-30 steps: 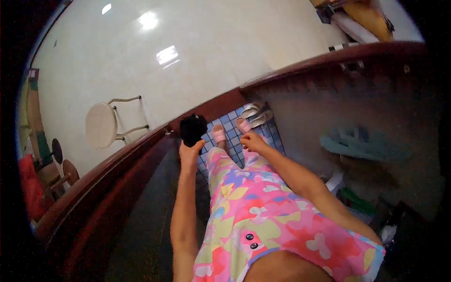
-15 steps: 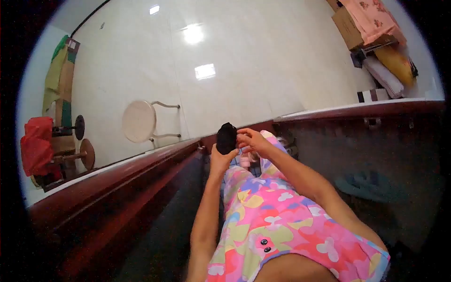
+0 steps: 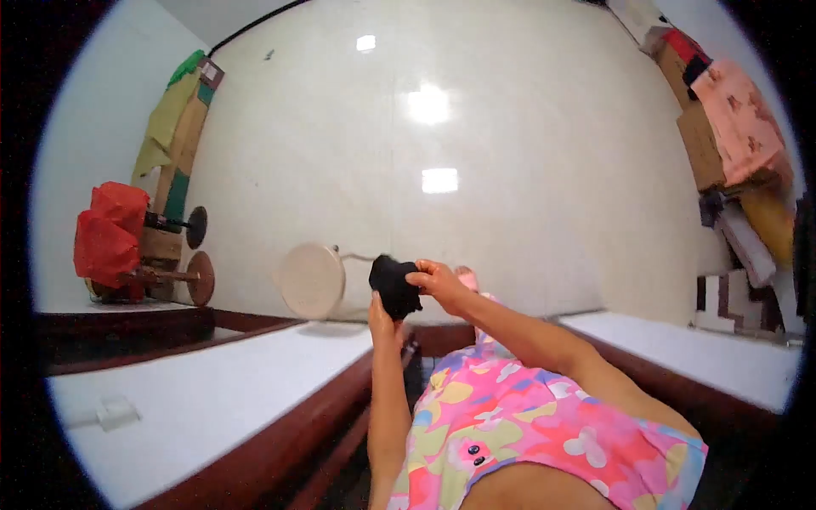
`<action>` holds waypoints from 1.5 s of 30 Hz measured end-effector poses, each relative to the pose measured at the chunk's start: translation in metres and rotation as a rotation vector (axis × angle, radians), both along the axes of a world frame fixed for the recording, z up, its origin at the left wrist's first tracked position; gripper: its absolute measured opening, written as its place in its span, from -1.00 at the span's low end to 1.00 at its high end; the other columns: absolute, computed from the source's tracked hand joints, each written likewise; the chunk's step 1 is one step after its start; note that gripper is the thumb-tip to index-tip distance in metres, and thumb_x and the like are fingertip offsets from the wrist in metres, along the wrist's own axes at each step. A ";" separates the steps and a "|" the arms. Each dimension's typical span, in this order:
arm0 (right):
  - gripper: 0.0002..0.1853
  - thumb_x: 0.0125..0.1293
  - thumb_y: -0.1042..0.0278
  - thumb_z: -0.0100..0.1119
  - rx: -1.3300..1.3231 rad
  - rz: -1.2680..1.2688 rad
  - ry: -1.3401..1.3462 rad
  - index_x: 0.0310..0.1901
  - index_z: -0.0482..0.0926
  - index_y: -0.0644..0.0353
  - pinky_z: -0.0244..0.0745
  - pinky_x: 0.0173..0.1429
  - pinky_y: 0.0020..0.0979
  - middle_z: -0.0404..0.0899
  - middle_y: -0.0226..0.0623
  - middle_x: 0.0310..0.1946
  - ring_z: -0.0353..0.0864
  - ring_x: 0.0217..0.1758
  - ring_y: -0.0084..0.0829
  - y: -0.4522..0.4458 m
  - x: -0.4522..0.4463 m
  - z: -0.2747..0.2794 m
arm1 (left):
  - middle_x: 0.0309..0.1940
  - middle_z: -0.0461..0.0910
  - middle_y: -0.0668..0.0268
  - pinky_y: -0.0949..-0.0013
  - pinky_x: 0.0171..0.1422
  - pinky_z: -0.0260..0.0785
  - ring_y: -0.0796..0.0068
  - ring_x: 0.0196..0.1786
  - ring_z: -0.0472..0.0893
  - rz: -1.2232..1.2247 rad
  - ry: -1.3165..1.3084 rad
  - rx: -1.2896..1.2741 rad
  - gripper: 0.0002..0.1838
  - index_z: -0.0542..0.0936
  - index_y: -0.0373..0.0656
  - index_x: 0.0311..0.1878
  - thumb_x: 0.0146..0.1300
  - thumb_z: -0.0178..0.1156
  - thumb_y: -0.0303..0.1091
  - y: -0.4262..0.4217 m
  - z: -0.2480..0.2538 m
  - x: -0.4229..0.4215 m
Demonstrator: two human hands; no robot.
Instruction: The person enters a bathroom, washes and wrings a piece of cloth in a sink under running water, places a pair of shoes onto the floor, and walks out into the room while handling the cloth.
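Note:
A small bundle of black cloth (image 3: 393,286) is between my two hands at the middle of the view; its exact kind cannot be made out. My left hand (image 3: 384,323) grips its lower edge from the near side. On the right, my right hand (image 3: 435,283) pinches the cloth's edge with thumb and fingers. Just beyond the bundle and to its left stands a round beige stool (image 3: 311,281), partly hidden behind the cloth.
Dark red wooden frames with white surfaces (image 3: 212,399) lie on either side. Pale floor (image 3: 357,153) stretches ahead. Red-covered items (image 3: 110,234) and a brown round base (image 3: 201,279) are at left; cardboard boxes (image 3: 701,144) and a pink flowered cloth (image 3: 741,119) at right.
My view has moved forward, with the stool now closer. My right hand, beside the black cloth before, now pinches it. The bundle looks wider and more bunched.

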State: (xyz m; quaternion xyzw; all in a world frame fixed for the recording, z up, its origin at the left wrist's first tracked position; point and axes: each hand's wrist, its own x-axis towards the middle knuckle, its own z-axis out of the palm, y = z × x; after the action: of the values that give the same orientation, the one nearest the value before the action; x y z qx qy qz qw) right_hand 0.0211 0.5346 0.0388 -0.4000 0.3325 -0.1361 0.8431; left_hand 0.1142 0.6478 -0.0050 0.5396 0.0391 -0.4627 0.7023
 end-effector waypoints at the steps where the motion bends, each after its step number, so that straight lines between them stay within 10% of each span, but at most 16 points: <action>1: -0.84 0.01 0.33 0.02 -0.009 -0.018 -0.072 -0.39 0.41 0.22 0.21 -0.36 -0.59 0.36 -0.48 -0.51 0.26 -0.46 -0.65 -0.019 0.013 0.004 | -0.22 0.41 0.27 0.37 -0.25 0.36 0.40 -0.22 0.46 0.050 0.071 0.038 -0.60 0.31 -0.18 -0.07 0.17 -0.21 -0.08 -0.020 0.005 0.012; 8: -0.84 0.06 0.31 -0.01 0.109 0.007 -0.197 -0.35 0.38 0.19 0.23 -0.35 -0.60 0.33 -0.49 -0.51 0.26 -0.43 -0.68 -0.117 0.037 0.059 | -0.17 0.38 0.27 0.34 -0.26 0.35 0.36 -0.15 0.40 -0.249 -0.084 0.398 -0.56 0.28 -0.14 -0.04 0.12 -0.10 -0.03 -0.109 0.013 0.051; 12: -0.75 0.05 0.33 0.01 -0.205 0.116 -0.242 -0.24 0.37 0.26 0.28 -0.22 -0.59 0.36 -0.43 -0.39 0.32 -0.33 -0.65 -0.171 0.053 0.074 | -0.32 0.38 0.39 0.53 -0.39 0.17 0.61 -0.30 0.37 -0.056 -0.321 0.473 -0.60 0.31 -0.14 -0.13 0.08 -0.06 -0.05 -0.162 0.016 0.055; 15: -0.57 0.00 0.25 0.03 -0.763 0.427 -0.286 -0.11 0.31 0.34 0.14 0.08 -0.38 0.30 -0.14 -0.11 0.26 -0.02 -0.29 -0.190 0.068 0.077 | -0.09 0.30 0.34 0.44 -0.08 0.23 0.53 -0.06 0.32 -0.278 -0.089 -0.060 -0.53 0.20 -0.02 0.05 0.15 -0.22 0.04 -0.186 0.008 0.051; 17: -0.59 -0.07 0.25 0.06 -1.075 0.624 -0.506 -0.17 0.36 0.31 0.19 0.01 -0.28 0.34 -0.05 -0.19 0.29 -0.09 -0.12 -0.192 0.085 0.077 | -0.19 0.35 0.31 0.47 -0.04 0.20 0.56 -0.21 0.38 -0.124 0.145 -0.282 -0.58 0.32 -0.09 -0.06 0.10 -0.07 -0.03 -0.214 0.022 0.044; 20: -0.67 -0.03 0.13 0.04 -1.191 0.870 -0.406 -0.30 0.43 0.21 0.32 -0.23 -0.28 0.37 -0.09 -0.44 0.39 -0.29 -0.12 -0.186 0.082 0.094 | -0.26 0.38 0.31 0.52 -0.13 0.25 0.56 -0.25 0.39 -0.652 -0.375 0.002 -0.65 0.33 -0.16 -0.08 0.13 -0.07 -0.16 -0.279 0.023 0.064; 24: -0.70 0.05 0.12 0.00 -0.906 0.626 -0.381 -0.36 0.45 0.22 0.31 -0.31 -0.38 0.41 -0.23 -0.53 0.43 -0.40 -0.34 -0.255 0.084 0.058 | -0.49 0.39 0.31 0.56 -0.40 0.27 0.59 -0.49 0.36 -0.416 -0.271 0.028 -0.69 0.31 -0.26 -0.09 0.15 -0.12 -0.29 -0.335 0.015 0.118; 26: -0.76 0.12 0.21 -0.08 -0.416 0.584 -0.011 -0.43 0.42 0.24 0.17 -0.49 -0.59 0.25 -0.54 -0.66 0.26 -0.54 -0.63 -0.311 0.080 0.059 | -0.51 0.41 0.33 0.52 -0.40 0.29 0.54 -0.50 0.40 -0.615 -0.769 -0.315 -0.73 0.36 -0.26 -0.15 0.11 -0.07 -0.32 -0.358 0.000 0.156; 29: -0.74 0.18 0.18 -0.16 -0.445 0.600 0.190 -0.49 0.42 0.17 0.04 -0.54 -0.66 0.15 -0.64 -0.67 0.12 -0.57 -0.75 -0.369 0.073 0.066 | -0.47 0.45 0.23 0.41 -0.39 0.32 0.41 -0.49 0.45 -0.741 -1.186 -0.257 -0.72 0.38 -0.22 -0.17 0.02 0.00 -0.35 -0.396 0.028 0.193; 31: -0.71 0.19 0.14 -0.18 -0.350 0.549 0.206 -0.49 0.42 0.16 0.03 -0.56 -0.65 0.18 -0.63 -0.67 0.12 -0.59 -0.74 -0.372 0.053 0.062 | -0.52 0.40 0.22 0.38 -0.25 0.30 0.30 -0.41 0.43 -1.216 -1.534 0.537 -0.83 0.40 -0.21 -0.36 -0.06 0.02 -0.37 -0.407 0.065 0.182; 32: -0.71 0.19 0.14 -0.18 -0.345 0.550 0.200 -0.49 0.42 0.16 0.03 -0.56 -0.65 0.18 -0.63 -0.67 0.12 -0.59 -0.74 -0.386 0.065 0.059 | -0.52 0.40 0.22 0.38 -0.25 0.30 0.30 -0.41 0.43 -1.219 -1.533 0.544 -0.83 0.40 -0.21 -0.36 -0.06 0.02 -0.37 -0.422 0.068 0.189; 35: -0.71 0.16 0.11 -0.14 -0.221 0.323 0.228 -0.44 0.42 0.18 0.09 -0.53 -0.66 0.24 -0.60 -0.66 0.18 -0.59 -0.73 -0.402 0.093 0.024 | -0.50 0.41 0.17 0.30 -0.33 0.34 0.26 -0.44 0.47 -0.521 -1.760 0.295 -0.77 0.44 -0.16 -0.37 -0.18 0.12 -0.33 -0.447 0.097 0.175; 38: -0.70 0.14 0.07 -0.13 0.141 -0.011 0.339 -0.35 0.40 0.14 0.33 -0.45 -0.50 0.32 -0.50 -0.61 0.33 -0.57 -0.59 -0.445 0.146 0.001 | -0.39 0.43 0.17 0.42 -0.15 0.30 0.38 -0.26 0.45 -0.676 -1.921 -0.193 -0.63 0.39 -0.21 -0.19 -0.12 0.14 -0.29 -0.500 0.154 0.186; 40: -0.68 0.13 0.05 -0.13 0.254 0.061 0.267 -0.23 0.38 0.10 0.43 -0.34 -0.37 0.41 -0.42 -0.46 0.42 -0.42 -0.48 -0.463 0.162 -0.039 | -0.29 0.44 0.19 0.45 -0.09 0.27 0.46 -0.18 0.44 -0.442 -0.479 -0.289 -0.63 0.36 -0.23 -0.11 -0.02 0.09 -0.32 -0.526 0.130 0.173; 43: -0.64 0.12 0.01 -0.13 0.250 0.177 0.031 -0.17 0.38 0.08 0.39 -0.15 -0.32 0.43 -0.40 -0.27 0.41 -0.21 -0.42 -0.471 0.205 -0.016 | -0.28 0.46 0.24 0.50 -0.12 0.31 0.52 -0.21 0.46 -0.530 -0.667 -0.328 -0.65 0.34 -0.24 -0.07 0.03 0.05 -0.40 -0.572 0.138 0.190; 45: -0.67 0.07 -0.03 -0.09 0.805 0.020 -0.495 -0.24 0.43 0.00 0.29 -0.03 -0.33 0.45 -0.47 -0.28 0.39 -0.14 -0.47 -0.494 0.232 0.037 | -0.23 0.45 0.22 0.50 -0.09 0.30 0.48 -0.16 0.44 -0.681 -1.117 -0.051 -0.64 0.32 -0.26 -0.06 0.01 0.04 -0.46 -0.605 0.148 0.201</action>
State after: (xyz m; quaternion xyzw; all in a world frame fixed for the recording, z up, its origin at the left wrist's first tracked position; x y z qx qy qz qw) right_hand 0.2528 0.0406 0.0753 -0.0002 0.1438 -0.0794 0.9864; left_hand 0.3154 0.0426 0.1433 0.6641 -0.5157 -0.3102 0.4437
